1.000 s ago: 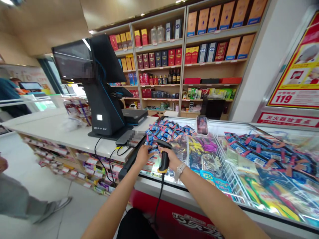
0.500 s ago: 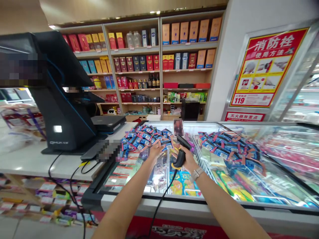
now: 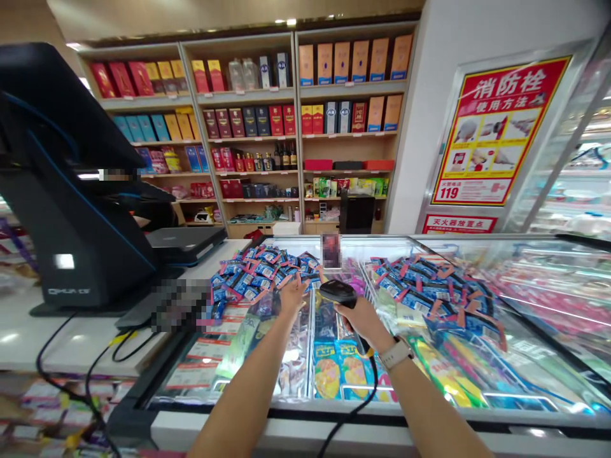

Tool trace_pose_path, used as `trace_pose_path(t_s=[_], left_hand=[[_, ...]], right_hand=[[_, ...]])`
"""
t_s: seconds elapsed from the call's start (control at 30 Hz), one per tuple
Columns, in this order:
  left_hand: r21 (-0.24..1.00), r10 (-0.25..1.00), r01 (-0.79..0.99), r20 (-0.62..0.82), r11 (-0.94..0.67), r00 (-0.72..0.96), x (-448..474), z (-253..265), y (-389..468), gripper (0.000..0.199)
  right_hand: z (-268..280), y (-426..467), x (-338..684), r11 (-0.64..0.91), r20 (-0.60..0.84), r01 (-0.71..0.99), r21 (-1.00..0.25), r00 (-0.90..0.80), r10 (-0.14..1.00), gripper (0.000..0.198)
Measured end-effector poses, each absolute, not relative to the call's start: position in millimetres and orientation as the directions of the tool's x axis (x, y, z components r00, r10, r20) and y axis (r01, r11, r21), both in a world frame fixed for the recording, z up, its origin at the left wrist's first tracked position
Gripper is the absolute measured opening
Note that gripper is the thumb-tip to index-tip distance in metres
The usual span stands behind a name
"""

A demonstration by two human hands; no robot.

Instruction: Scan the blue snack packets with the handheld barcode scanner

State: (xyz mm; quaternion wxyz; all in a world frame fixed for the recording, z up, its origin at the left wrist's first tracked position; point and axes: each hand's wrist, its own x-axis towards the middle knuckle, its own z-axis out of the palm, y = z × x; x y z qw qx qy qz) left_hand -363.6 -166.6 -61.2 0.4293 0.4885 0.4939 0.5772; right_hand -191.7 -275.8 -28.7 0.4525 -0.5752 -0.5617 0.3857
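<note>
My right hand (image 3: 360, 318) is wrapped round the grip of a black handheld barcode scanner (image 3: 338, 292), whose head points left toward the packets. A black cable (image 3: 353, 410) hangs from the scanner's handle. My left hand (image 3: 292, 298) reaches to the near edge of a pile of small blue-and-pink packets (image 3: 262, 270), its fingers stretched and apart. Whether a fingertip touches a packet is hard to tell. A second heap of the same packets (image 3: 429, 286) lies to the right, on the glass top of the chest freezer (image 3: 233, 420).
At the left, a black checkout terminal (image 3: 90, 210) and a flat dark device (image 3: 138, 305) stand on a white counter (image 3: 14, 337). Yellow and blue bags (image 3: 338, 369) show through the freezer glass. Shelves of boxed goods (image 3: 248, 121) line the back wall. A red-and-white poster (image 3: 501, 127) hangs right.
The view has shifted right and closer to the freezer. My right hand has turned the scanner so its head points left. My left hand stays beside the packet pile.
</note>
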Motion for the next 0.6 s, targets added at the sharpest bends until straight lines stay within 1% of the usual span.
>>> trace_pose_path(t_s=[0.1,0.17,0.23,0.3,0.37,0.43,0.47,0.53,0.6], left_hand=[[0.99,0.979,-0.011,0.135,-0.138,-0.154,-363.9,-63.3,-165.0,0.024],[0.992,0.98,-0.017,0.122,-0.127,-0.157,-363.4,-64.4,-163.6,0.023],[0.992,0.982,-0.038,0.112,-0.119,-0.151,-363.1,-65.0,-163.0,0.022],[0.991,0.983,-0.058,0.115,-0.125,-0.143,-363.8,-65.2,-163.3,0.022],[0.989,0.983,-0.045,0.134,-0.141,-0.127,-365.4,-65.3,-164.0,0.022],[0.985,0.979,0.026,0.174,-0.172,-0.108,-365.8,-65.0,-163.8,0.021],[0.978,0.974,0.067,0.203,-0.197,-0.097,-364.4,-64.5,-163.0,0.021],[0.966,0.967,0.093,0.247,-0.241,-0.065,-355.3,-62.0,-159.9,0.023],[0.971,0.972,0.028,0.236,-0.236,-0.016,-335.1,-57.0,-155.3,0.027]], right_hand=[[-22.7,-279.6,-192.8,0.036,0.07,0.365,-0.93,0.078,0.994,0.041],[-17.9,-282.0,-193.3,0.016,0.054,0.381,-0.924,0.089,0.995,0.043],[-15.3,-283.4,-193.9,-0.01,0.028,0.368,-0.93,0.1,0.995,0.044],[-16.1,-283.4,-194.2,-0.018,0.017,0.305,-0.952,0.11,0.994,0.042],[-19.6,-282.0,-193.5,-0.007,0.011,0.15,-0.989,0.113,0.993,0.039],[-23.2,-279.7,-190.1,0.004,-0.008,-0.1,-0.995,0.118,0.993,0.031],[-24.3,-278.3,-186.9,0.013,-0.02,-0.249,-0.968,0.131,0.991,0.026],[-24.2,-275.3,-176.5,0.054,-0.055,-0.532,-0.845,0.186,0.981,0.018],[-21.1,-272.6,-160.2,0.133,-0.091,-0.729,-0.672,0.259,0.962,0.012]])
